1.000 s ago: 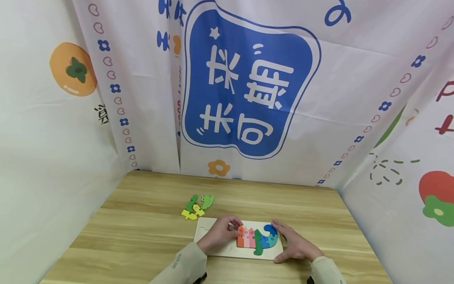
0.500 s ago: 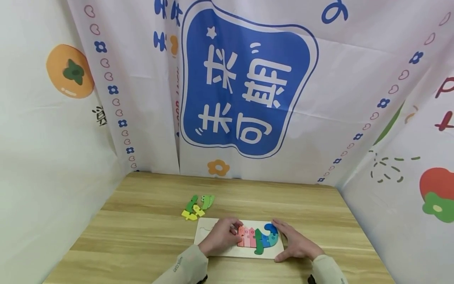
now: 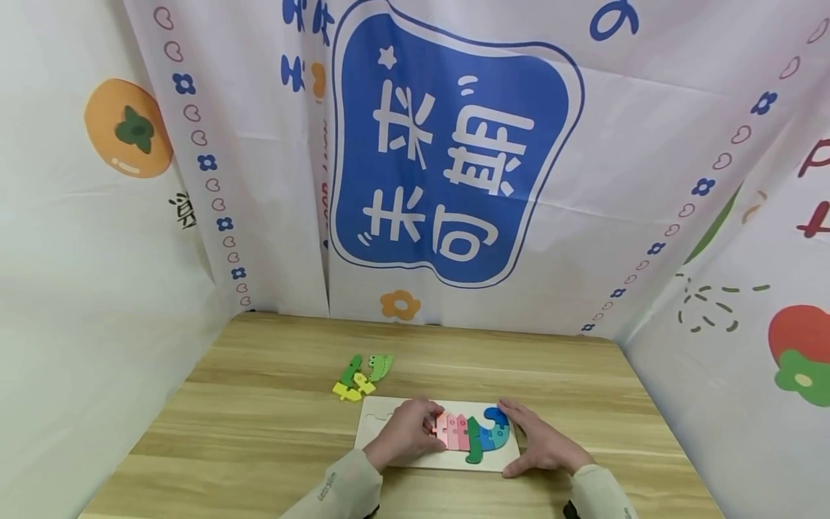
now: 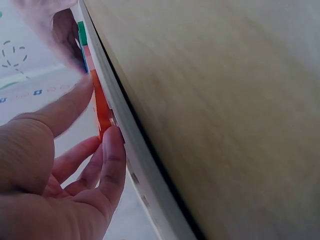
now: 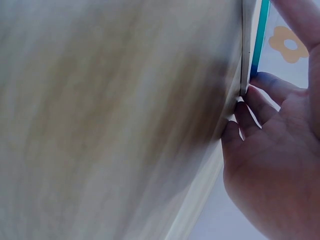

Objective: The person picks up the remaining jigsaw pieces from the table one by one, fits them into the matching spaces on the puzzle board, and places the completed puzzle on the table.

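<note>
Since the frame of one second ago, the left hand (image 3: 405, 432) has shifted slightly, its thumb now lower toward the near end of the orange piece (image 4: 101, 107); the right hand and the loose pieces show no clear displacement. The orange piece lies on the puzzle board (image 3: 372, 430), at the left end of the assembled row, pinched between the left thumb and fingertips. Whether it is fully seated cannot be told. The right hand (image 3: 543, 441) spans the board's right end, fingers extended and in contact with the edge.

Risks, as judged: if the orange piece is pressed while out of line, its tab could ride up on its neighbour; a sideways push could part the row; should the right hand ease off, the board could slide.

Count: one board; one orange piece; two pink pieces (image 3: 452, 431) beside it; one green piece (image 3: 474, 441) next along; a group of blue pieces (image 3: 498, 436) (seams too fine at this size for a certain figure). Beyond the board's far left corner, four loose pieces: two yellow pieces (image 3: 346, 392), one dark green piece (image 3: 351, 370), one light green piece with eyes (image 3: 380, 367). Beneath everything, one wooden table (image 3: 519, 371); at the wrists, two pale sleeves (image 3: 344, 486)
</note>
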A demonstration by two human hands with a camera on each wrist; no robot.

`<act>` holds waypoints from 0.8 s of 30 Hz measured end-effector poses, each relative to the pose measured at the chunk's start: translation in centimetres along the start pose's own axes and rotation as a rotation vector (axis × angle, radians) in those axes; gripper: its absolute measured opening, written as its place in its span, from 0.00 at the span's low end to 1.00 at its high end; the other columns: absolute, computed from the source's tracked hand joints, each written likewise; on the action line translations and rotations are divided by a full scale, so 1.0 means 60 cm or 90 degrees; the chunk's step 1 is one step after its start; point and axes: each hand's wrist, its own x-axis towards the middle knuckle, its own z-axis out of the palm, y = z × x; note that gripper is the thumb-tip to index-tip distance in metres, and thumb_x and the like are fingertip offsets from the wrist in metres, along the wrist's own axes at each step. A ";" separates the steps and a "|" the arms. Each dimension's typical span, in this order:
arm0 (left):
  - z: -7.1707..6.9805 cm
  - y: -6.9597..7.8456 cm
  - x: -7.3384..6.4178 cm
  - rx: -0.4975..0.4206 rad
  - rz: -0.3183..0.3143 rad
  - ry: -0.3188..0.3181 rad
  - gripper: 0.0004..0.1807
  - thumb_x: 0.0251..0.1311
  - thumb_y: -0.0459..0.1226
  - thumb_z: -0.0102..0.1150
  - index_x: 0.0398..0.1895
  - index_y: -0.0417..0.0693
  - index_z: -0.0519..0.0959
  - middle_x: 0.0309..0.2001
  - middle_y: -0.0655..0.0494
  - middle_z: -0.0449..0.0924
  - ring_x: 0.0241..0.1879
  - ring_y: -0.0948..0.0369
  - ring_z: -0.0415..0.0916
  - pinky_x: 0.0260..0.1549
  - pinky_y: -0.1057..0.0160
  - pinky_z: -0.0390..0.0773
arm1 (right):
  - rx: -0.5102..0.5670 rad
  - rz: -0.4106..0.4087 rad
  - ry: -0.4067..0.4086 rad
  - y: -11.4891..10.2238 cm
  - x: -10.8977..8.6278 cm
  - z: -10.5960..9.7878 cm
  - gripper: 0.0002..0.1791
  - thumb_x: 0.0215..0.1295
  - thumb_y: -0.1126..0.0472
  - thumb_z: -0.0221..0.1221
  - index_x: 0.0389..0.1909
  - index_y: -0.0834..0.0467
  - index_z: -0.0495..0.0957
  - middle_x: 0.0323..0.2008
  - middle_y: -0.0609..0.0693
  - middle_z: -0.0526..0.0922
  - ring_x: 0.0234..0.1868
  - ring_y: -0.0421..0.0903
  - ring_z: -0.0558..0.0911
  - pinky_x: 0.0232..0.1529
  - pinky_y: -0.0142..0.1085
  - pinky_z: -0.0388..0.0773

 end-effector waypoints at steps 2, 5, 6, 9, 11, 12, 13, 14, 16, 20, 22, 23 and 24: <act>0.002 0.001 0.000 0.041 0.013 0.002 0.31 0.50 0.37 0.81 0.60 0.41 0.83 0.43 0.58 0.79 0.37 0.64 0.73 0.37 0.67 0.78 | 0.000 0.000 0.001 -0.001 -0.001 0.000 0.68 0.41 0.48 0.84 0.81 0.62 0.55 0.82 0.63 0.52 0.80 0.72 0.51 0.74 0.72 0.52; 0.004 0.005 -0.001 0.096 0.023 0.001 0.33 0.51 0.40 0.81 0.62 0.42 0.82 0.43 0.59 0.78 0.37 0.65 0.72 0.37 0.67 0.78 | -0.001 0.005 0.002 -0.001 -0.001 0.000 0.68 0.41 0.48 0.84 0.81 0.61 0.55 0.82 0.63 0.52 0.80 0.72 0.51 0.74 0.72 0.52; 0.005 0.006 -0.002 0.109 0.023 -0.001 0.33 0.52 0.41 0.81 0.62 0.42 0.82 0.43 0.59 0.78 0.36 0.66 0.71 0.38 0.67 0.78 | 0.000 0.005 0.003 -0.001 -0.001 0.000 0.68 0.41 0.48 0.84 0.81 0.61 0.55 0.82 0.63 0.52 0.80 0.72 0.51 0.74 0.72 0.52; 0.005 0.009 -0.004 0.137 0.020 -0.007 0.35 0.52 0.43 0.81 0.64 0.43 0.81 0.45 0.59 0.77 0.36 0.66 0.70 0.37 0.68 0.77 | 0.000 0.005 0.005 -0.001 -0.001 0.001 0.68 0.41 0.48 0.84 0.81 0.61 0.56 0.82 0.63 0.52 0.80 0.72 0.51 0.74 0.72 0.52; 0.006 0.009 -0.006 0.141 0.018 -0.011 0.36 0.53 0.42 0.80 0.65 0.42 0.80 0.46 0.58 0.76 0.36 0.66 0.69 0.35 0.68 0.75 | -0.002 0.004 0.005 -0.003 -0.002 0.001 0.68 0.41 0.48 0.84 0.81 0.62 0.56 0.82 0.63 0.52 0.79 0.72 0.51 0.74 0.72 0.52; 0.007 0.008 -0.006 0.142 0.018 -0.013 0.36 0.53 0.42 0.80 0.66 0.42 0.80 0.46 0.58 0.75 0.36 0.65 0.69 0.35 0.68 0.74 | -0.002 0.003 0.004 -0.003 -0.002 0.001 0.68 0.41 0.47 0.84 0.81 0.62 0.55 0.82 0.63 0.52 0.79 0.72 0.51 0.74 0.72 0.52; 0.008 0.007 -0.006 0.144 0.018 -0.016 0.36 0.54 0.42 0.79 0.66 0.42 0.79 0.47 0.58 0.75 0.36 0.65 0.68 0.34 0.69 0.73 | -0.002 0.003 0.004 -0.003 -0.002 0.001 0.68 0.41 0.47 0.84 0.81 0.62 0.55 0.82 0.63 0.52 0.79 0.72 0.51 0.74 0.72 0.52; 0.008 0.007 -0.006 0.145 0.017 -0.018 0.36 0.54 0.42 0.79 0.66 0.42 0.79 0.47 0.58 0.74 0.36 0.65 0.68 0.34 0.69 0.72 | -0.003 0.003 0.003 -0.004 -0.002 0.001 0.68 0.41 0.47 0.84 0.81 0.62 0.55 0.82 0.63 0.52 0.79 0.72 0.51 0.74 0.72 0.52; 0.008 0.007 -0.006 0.154 0.018 -0.022 0.35 0.56 0.43 0.78 0.67 0.42 0.79 0.48 0.58 0.74 0.37 0.65 0.68 0.34 0.69 0.72 | -0.002 0.004 0.002 -0.003 -0.002 0.001 0.68 0.41 0.47 0.84 0.81 0.62 0.55 0.82 0.63 0.52 0.79 0.72 0.51 0.74 0.72 0.52; 0.008 0.008 -0.006 0.171 0.020 -0.028 0.35 0.57 0.44 0.77 0.67 0.43 0.79 0.50 0.58 0.74 0.38 0.65 0.68 0.37 0.68 0.73 | -0.004 0.004 0.001 -0.002 -0.001 0.001 0.68 0.41 0.47 0.84 0.81 0.62 0.55 0.82 0.63 0.52 0.80 0.72 0.51 0.74 0.72 0.52; 0.008 0.009 -0.007 0.169 0.020 -0.027 0.35 0.56 0.44 0.77 0.67 0.43 0.79 0.50 0.57 0.74 0.38 0.65 0.68 0.37 0.68 0.74 | -0.003 0.004 0.001 -0.002 0.000 0.001 0.68 0.41 0.47 0.84 0.81 0.62 0.55 0.82 0.63 0.52 0.80 0.72 0.51 0.74 0.72 0.52; 0.007 0.009 -0.008 0.167 0.019 -0.027 0.36 0.56 0.44 0.77 0.68 0.43 0.78 0.50 0.57 0.74 0.38 0.65 0.68 0.38 0.68 0.74 | -0.003 0.003 0.001 -0.002 0.000 0.001 0.68 0.41 0.47 0.84 0.81 0.62 0.55 0.82 0.63 0.52 0.80 0.72 0.51 0.74 0.72 0.52; 0.007 0.010 -0.009 0.162 0.019 -0.027 0.36 0.56 0.44 0.77 0.68 0.43 0.78 0.50 0.57 0.74 0.39 0.65 0.68 0.38 0.67 0.74 | -0.003 0.003 0.001 -0.002 -0.001 0.001 0.68 0.41 0.47 0.84 0.81 0.62 0.55 0.82 0.63 0.52 0.80 0.72 0.51 0.74 0.72 0.52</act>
